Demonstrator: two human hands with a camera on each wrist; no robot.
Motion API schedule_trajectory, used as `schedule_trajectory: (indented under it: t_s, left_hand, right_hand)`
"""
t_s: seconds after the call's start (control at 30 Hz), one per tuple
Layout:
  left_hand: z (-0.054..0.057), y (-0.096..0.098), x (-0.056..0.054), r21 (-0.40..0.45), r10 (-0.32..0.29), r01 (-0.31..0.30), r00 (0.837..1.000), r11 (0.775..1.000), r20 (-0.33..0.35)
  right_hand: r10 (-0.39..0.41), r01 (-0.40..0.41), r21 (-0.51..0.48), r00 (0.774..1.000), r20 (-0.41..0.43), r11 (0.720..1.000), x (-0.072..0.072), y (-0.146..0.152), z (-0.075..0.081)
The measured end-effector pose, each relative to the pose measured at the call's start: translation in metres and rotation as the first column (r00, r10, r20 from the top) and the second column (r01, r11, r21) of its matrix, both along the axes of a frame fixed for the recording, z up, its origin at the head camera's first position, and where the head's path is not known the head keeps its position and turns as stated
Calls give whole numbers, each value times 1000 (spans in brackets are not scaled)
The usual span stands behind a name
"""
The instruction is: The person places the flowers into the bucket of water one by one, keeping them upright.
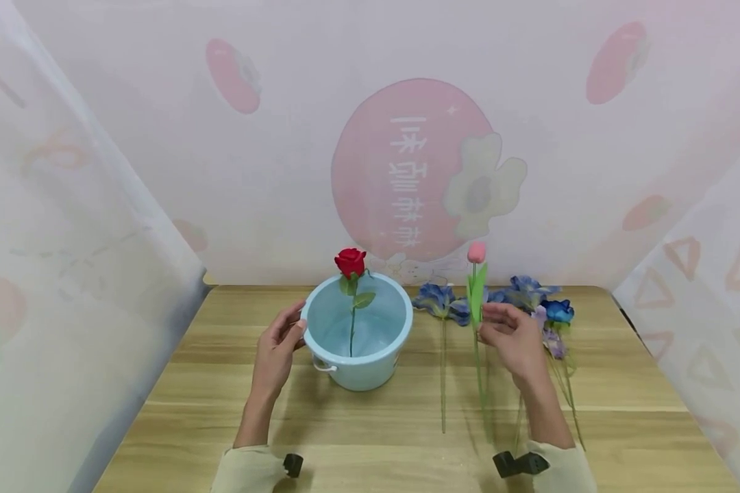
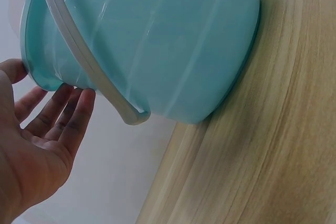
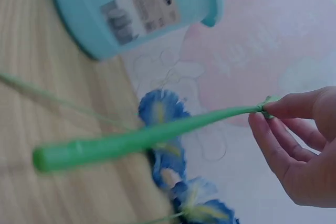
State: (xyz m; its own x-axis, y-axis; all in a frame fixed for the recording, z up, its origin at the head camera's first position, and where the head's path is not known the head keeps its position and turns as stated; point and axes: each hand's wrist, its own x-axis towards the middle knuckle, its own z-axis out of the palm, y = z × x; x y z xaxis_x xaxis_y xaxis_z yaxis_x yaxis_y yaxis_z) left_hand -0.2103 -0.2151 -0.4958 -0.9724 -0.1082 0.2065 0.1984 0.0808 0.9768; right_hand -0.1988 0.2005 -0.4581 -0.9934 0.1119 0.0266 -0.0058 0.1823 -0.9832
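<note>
A light blue bucket (image 1: pixel 358 370) stands upright on the table, with a red rose (image 1: pixel 350 263) leaning inside it. My left hand (image 1: pixel 277 354) holds the bucket's left rim, thumb at the edge and fingertips against the outer wall, as the left wrist view also shows. To the right of the bucket, my right hand (image 1: pixel 516 339) pinches the stem of a pink tulip (image 1: pixel 477 253) just below its green leaves. The tulip stays upright, bloom at the top. In the right wrist view its thick green stem (image 3: pixel 121 142) runs from the fingertips toward the camera.
A blue iris-like flower (image 1: pixel 436 299) lies right of the bucket, stem toward me. Beyond my right hand lie more blue blooms (image 1: pixel 525 291), a blue rose (image 1: pixel 559 311) and small purple flowers (image 1: pixel 553 342). A printed cloth wall (image 1: pixel 284 192) rises behind the wooden table (image 1: pixel 222 356).
</note>
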Motion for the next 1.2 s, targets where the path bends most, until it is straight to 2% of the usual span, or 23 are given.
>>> schedule_trajectory:
  t_s: [0.33,0.63,1.03,1.2]
  left_hand:
    - [-5,-3,-2,-16,6,-6,1000,1000,10]
    - [-5,-6,-6,-28,14,-14,1000,1000,12]
    - [-7,-5,-7,-26,13,-13,1000,1000,8]
    - [-6,-4,-8,-31,18,-18,1000,999,13]
  right_hand:
    - [3,-9,-69,996,-94,998,-6,-17,26]
    - [26,-46,-127,987,-159,991,-20,-37,42]
    - [57,-118,-184,951,-304,976,-42,-75,73]
    - [65,-134,-191,942,-329,972,-48,-93,82]
